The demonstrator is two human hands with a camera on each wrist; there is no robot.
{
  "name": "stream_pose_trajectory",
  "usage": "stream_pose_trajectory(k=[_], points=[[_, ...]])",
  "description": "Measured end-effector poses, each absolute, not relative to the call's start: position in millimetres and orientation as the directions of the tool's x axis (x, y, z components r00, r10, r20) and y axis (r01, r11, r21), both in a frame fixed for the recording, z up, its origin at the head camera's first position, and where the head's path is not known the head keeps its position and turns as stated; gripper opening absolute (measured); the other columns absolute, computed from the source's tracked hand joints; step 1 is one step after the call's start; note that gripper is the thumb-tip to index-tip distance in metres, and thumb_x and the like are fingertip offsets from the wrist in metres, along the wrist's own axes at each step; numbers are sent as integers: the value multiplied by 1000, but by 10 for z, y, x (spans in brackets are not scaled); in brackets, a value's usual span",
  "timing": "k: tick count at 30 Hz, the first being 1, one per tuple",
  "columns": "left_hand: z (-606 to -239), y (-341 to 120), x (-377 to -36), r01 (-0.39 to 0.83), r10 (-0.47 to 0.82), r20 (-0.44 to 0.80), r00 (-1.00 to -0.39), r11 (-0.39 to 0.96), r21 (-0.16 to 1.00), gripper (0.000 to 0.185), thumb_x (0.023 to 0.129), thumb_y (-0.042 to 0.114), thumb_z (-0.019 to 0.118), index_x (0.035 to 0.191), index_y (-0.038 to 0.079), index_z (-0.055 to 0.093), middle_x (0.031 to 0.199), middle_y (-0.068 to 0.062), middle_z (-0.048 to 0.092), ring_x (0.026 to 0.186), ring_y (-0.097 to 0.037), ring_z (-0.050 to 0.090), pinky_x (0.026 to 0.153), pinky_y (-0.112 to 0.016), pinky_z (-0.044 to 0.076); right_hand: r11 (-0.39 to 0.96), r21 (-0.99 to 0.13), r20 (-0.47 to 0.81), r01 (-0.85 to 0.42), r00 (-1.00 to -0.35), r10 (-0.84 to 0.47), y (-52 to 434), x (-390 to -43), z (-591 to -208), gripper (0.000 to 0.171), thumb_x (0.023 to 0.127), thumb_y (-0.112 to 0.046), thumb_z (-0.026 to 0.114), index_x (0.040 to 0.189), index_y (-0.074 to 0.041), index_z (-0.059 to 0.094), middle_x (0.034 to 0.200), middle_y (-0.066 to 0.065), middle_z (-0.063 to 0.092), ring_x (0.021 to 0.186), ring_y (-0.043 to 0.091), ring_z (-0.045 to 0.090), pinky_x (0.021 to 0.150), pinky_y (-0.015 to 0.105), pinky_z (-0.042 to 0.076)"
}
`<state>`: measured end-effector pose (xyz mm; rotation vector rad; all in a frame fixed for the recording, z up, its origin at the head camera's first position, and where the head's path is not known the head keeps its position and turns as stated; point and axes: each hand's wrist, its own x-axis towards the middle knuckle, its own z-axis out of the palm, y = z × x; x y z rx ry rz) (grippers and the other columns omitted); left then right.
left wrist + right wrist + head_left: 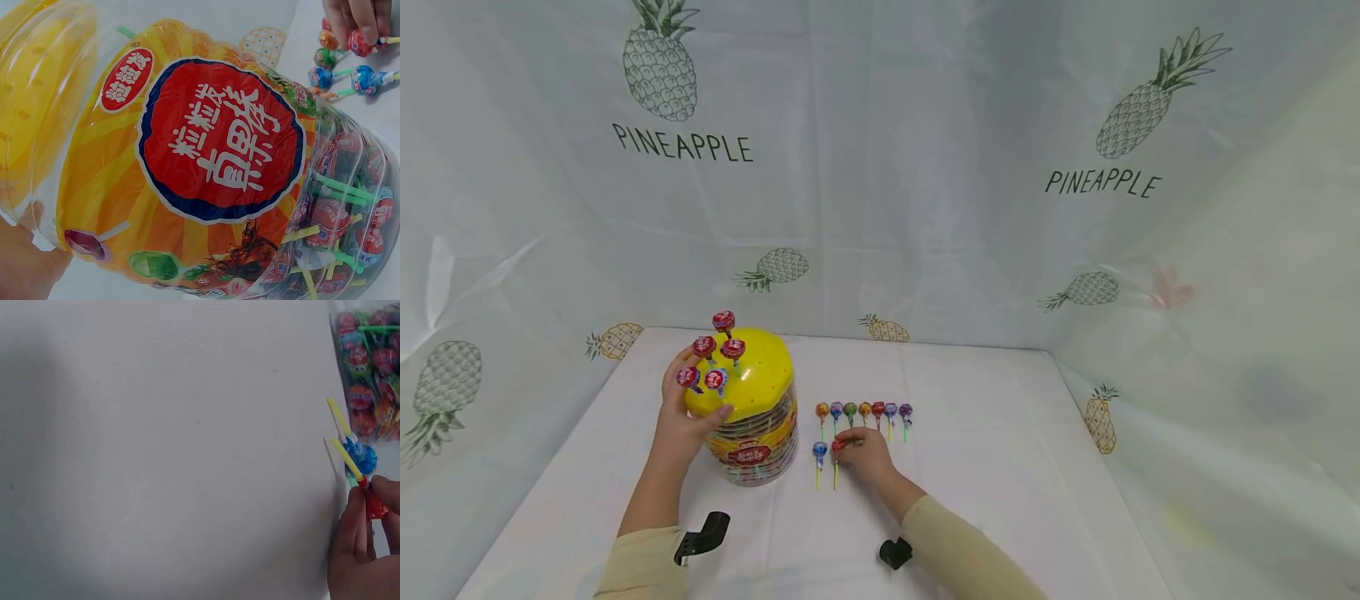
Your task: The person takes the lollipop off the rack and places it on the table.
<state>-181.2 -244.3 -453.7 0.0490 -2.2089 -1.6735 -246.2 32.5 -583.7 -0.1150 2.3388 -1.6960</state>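
Observation:
In the head view my left hand [681, 421] grips the yellow lid [771, 354] of a big clear jar [751, 456], thumb at the near edge. Several red-wrapped lollipops [724, 321] stick up out of the lid. More wrapped lollipops fill the jar's lower part in the left wrist view, below its yellow and red label [231, 144]. My right hand [868, 457] pinches a red lollipop [376, 507] near its head; its yellow stick points toward me. Just left of it lies a blue lollipop [819, 450] with a yellow stick.
Behind my right hand, several lollipops in mixed colours [851, 410] lie side by side in a row on the white tabletop [985, 467]. A pale curtain [910, 208] printed with pineapples hangs behind and beside the table.

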Motion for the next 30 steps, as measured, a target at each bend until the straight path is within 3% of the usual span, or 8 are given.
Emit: stream_pose_trajectory(k=[12, 30], points=[[-4553, -2451, -1820, 192, -247, 271, -930, 303, 933, 84, 84, 15, 77, 153, 28, 31, 159, 6, 10, 143, -29, 18, 111, -59, 25, 424, -906, -104, 19, -978, -179, 205, -2488, -5907, 20, 76, 3, 79, 95, -2, 74, 83, -1, 66, 66, 10, 59, 57, 24, 53], [-4530, -2450, -1806, 196, -239, 275, -931, 306, 932, 84, 83, 14, 77, 153, 27, 31, 159, 6, 10, 143, -30, 19, 110, -59, 26, 467, -884, -130, 34, -976, -176, 159, -2496, -5931, 19, 79, -1, 79, 97, -5, 75, 83, -3, 63, 68, 11, 55, 56, 23, 49]])
